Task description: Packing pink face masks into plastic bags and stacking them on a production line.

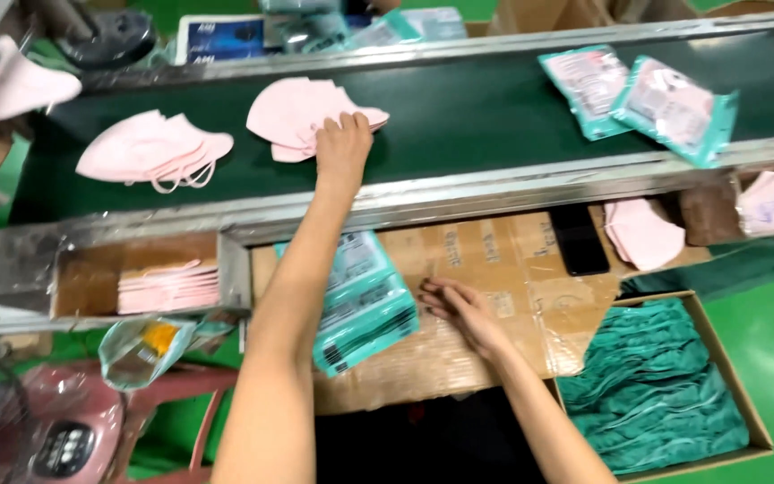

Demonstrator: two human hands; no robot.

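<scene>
Item held: pile of pink folded face masks (302, 116), lying on the dark green conveyor belt (459, 116), mid-belt. My left hand (344, 143) rests on the pile's right edge, fingers loosely spread over the top mask, pressing down rather than pinching; nothing is lifted.

Second hand: my right hand (459, 309) lies flat on the cardboard work surface (494, 260) below the belt, fingers straight and close together, pointing left, holding nothing. Its fingertips sit just beside a stack of teal packaging pouches (365, 309).

Nearby on the belt: a second pile of pink masks (150, 148), well to the left of the first; two sealed teal pouches with masks inside (642, 94) at the right end.

Under the belt's metal rail (423, 197): a cardboard tray with flat pink masks (167, 287) stacked on the left; a black phone (577, 237) on the cardboard; loose pink masks (645, 233) right of the phone; one more pink mask (770, 202) at the far right.

Lower right: an open carton of green folded material (651, 394).

Lower left: a clear bag (141, 350) with something yellow inside, and a pink device (69, 421) with a dark panel.
</scene>
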